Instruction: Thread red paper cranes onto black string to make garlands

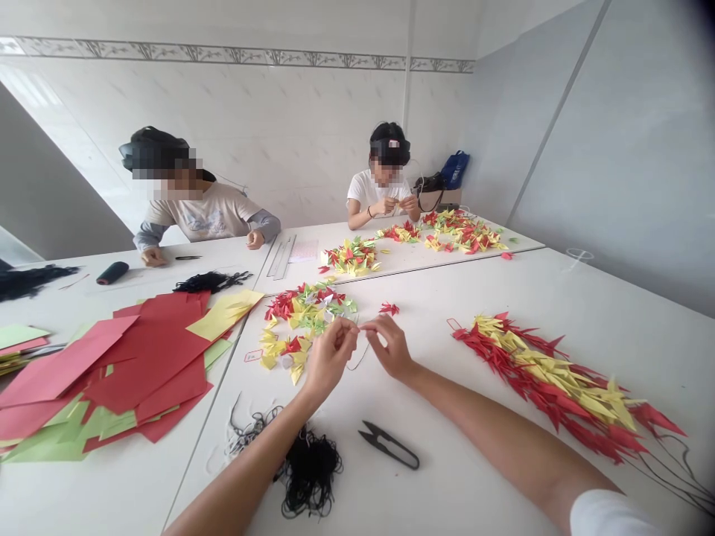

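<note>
My left hand (331, 353) and my right hand (391, 348) are raised over the table, fingertips pinched and almost meeting. A thin dark thread (358, 366) hangs in a loop between them; anything finer at the fingertips is too small to make out. Just beyond my left hand lie folded paper pieces (302, 307) in red, yellow, green and white. One red folded piece (389, 308) rests behind my right hand. Below the hands are black thread snips (389, 445) and a tangled bundle of black cord (310, 473), partly behind my left forearm.
Red and yellow folded-paper strings (544, 376) lie at right with trailing cords. Coloured paper sheets (150, 350) spread at left, near a black thread spool (112, 273). Two people sit across the table (447, 298); one handles small pieces beside more folded paper (351, 257).
</note>
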`<state>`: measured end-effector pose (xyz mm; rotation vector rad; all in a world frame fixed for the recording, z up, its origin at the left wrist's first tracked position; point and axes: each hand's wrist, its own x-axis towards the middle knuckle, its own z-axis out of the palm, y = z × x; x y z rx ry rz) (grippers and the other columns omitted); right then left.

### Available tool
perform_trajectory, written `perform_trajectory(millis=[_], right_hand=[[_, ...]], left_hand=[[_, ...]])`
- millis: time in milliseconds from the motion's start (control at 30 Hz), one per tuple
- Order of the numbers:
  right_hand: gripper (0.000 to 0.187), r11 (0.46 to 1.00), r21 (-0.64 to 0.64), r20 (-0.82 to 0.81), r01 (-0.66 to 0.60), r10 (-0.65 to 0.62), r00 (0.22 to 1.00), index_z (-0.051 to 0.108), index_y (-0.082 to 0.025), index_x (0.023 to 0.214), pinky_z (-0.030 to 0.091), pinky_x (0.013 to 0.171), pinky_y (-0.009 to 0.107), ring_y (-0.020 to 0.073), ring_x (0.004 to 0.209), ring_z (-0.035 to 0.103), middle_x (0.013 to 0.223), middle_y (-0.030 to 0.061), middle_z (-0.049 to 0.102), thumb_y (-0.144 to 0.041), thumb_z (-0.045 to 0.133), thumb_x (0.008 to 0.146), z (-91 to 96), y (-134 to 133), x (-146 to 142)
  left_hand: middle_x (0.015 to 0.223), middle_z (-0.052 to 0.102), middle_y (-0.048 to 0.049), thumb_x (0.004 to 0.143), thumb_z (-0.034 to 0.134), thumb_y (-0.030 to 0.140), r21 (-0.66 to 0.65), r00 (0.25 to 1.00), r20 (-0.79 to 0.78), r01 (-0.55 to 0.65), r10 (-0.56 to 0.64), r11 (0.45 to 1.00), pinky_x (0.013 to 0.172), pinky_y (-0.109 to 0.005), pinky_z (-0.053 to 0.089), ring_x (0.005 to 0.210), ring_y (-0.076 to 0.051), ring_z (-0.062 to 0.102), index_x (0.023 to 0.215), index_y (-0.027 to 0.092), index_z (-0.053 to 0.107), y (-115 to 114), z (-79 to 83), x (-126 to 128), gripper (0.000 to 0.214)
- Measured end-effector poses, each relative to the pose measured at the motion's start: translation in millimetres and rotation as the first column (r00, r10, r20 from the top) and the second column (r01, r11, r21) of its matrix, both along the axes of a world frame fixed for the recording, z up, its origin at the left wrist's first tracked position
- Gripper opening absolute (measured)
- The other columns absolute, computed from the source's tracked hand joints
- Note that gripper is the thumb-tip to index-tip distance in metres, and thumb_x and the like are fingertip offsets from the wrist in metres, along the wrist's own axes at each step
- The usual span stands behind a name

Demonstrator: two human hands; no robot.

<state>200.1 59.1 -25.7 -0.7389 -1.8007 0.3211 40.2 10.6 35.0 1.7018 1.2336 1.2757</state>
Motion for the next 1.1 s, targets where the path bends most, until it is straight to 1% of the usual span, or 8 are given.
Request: perform_trajectory(millis=[200,433,500,567,633,733,900,1100], right_hand=[[0.015,0.995,-0.057,-0.108,-0.081,0.075,0.991,0.065,-0.023,0.098,0.053,0.074,0.034,0.0195,0.079,0.059,0.085,0.0048,0.065,-0.033,0.053,0.099,3.0,-11.2,-13.5],[0.019,0.985,-0.090,-0.116,-0.148,0.137,0.984,0.059,-0.022,0.087,0.050,0.070,0.030,0.0166,0.076,0.058,0.084,0.0038,0.061,-0.030,0.048,0.100,1.3,-6.4,-7.1],[0.020,0.973,-0.174,-0.126,-0.148,0.127,0.984,0.055,-0.022,0.088,0.048,0.067,0.029,0.0154,0.069,0.057,0.077,0.0010,0.060,-0.033,0.045,0.101,-1.9,-3.7,-5.9],[0.021,0.950,-0.276,-0.145,-0.148,0.112,0.983,0.052,-0.023,0.089,0.045,0.062,0.027,0.0141,0.059,0.055,0.064,-0.0035,0.055,-0.036,0.042,0.102,-4.8,-0.9,-5.1],[0.021,0.932,-0.338,-0.136,-0.133,0.091,0.986,0.050,-0.023,0.090,0.041,0.056,0.025,0.0130,0.051,0.050,0.058,-0.0064,0.049,-0.038,0.041,0.102,-6.7,1.2,-5.1],[0.019,0.936,-0.337,-0.084,-0.100,0.076,0.994,0.049,-0.024,0.092,0.036,0.054,0.024,0.0127,0.050,0.045,0.059,-0.0068,0.044,-0.039,0.042,0.102,-7.6,2.3,-5.9],[0.016,0.950,-0.299,-0.029,-0.089,0.085,0.996,0.050,-0.024,0.095,0.037,0.055,0.025,0.0135,0.052,0.045,0.062,-0.0056,0.046,-0.036,0.042,0.101,-6.9,1.4,-5.9],[0.014,0.952,-0.288,-0.050,-0.105,0.095,0.994,0.053,-0.023,0.090,0.045,0.061,0.025,0.0148,0.063,0.054,0.070,-0.0026,0.056,-0.032,0.046,0.098,-4.9,1.5,-5.4]], left_hand=[[0.064,0.057,0.0019,0.093,0.058,0.041,-0.087,0.993,0.114,-0.008,0.019,0.996,0.049,-0.021,0.038,0.052,-0.009,0.049,0.082,0.018,0.055,9.1,-34.3,2.6,0.025],[0.085,0.072,-0.0030,0.091,0.052,0.025,-0.016,0.946,-0.302,0.116,-0.115,0.993,0.066,-0.027,0.050,0.077,-0.018,0.069,0.107,0.023,0.059,12.0,-20.3,-16.3,0.017],[0.097,0.074,-0.0049,0.091,0.052,0.027,0.105,0.845,-0.534,0.024,0.036,0.994,0.066,-0.028,0.048,0.083,-0.021,0.069,0.113,0.026,0.060,16.2,-7.1,-38.4,0.023],[0.095,0.073,-0.0060,0.092,0.050,0.030,0.196,0.646,-0.729,-0.119,0.226,0.973,0.057,-0.028,0.042,0.074,-0.021,0.066,0.097,0.025,0.065,20.0,5.7,-65.8,0.017],[0.085,0.072,-0.0049,0.088,0.053,0.031,0.195,0.475,-0.838,-0.197,0.268,0.961,0.056,-0.028,0.038,0.070,-0.022,0.064,0.089,0.024,0.065,22.2,13.7,-91.3,0.013],[0.080,0.071,-0.0049,0.083,0.058,0.035,0.126,0.356,-0.906,-0.293,0.230,0.948,0.057,-0.028,0.036,0.068,-0.022,0.063,0.083,0.023,0.064,23.0,13.8,-113.1,0.014],[0.080,0.071,-0.0056,0.083,0.056,0.029,0.067,0.349,-0.917,-0.343,0.193,0.937,0.056,-0.029,0.032,0.068,-0.023,0.062,0.078,0.022,0.063,27.9,5.7,-113.4,0.011],[0.092,0.070,-0.0085,0.091,0.051,0.029,0.283,0.392,-0.818,-0.364,0.421,0.888,0.056,-0.030,0.033,0.072,-0.024,0.061,0.084,0.022,0.064,36.9,17.4,-114.3,0.016]])
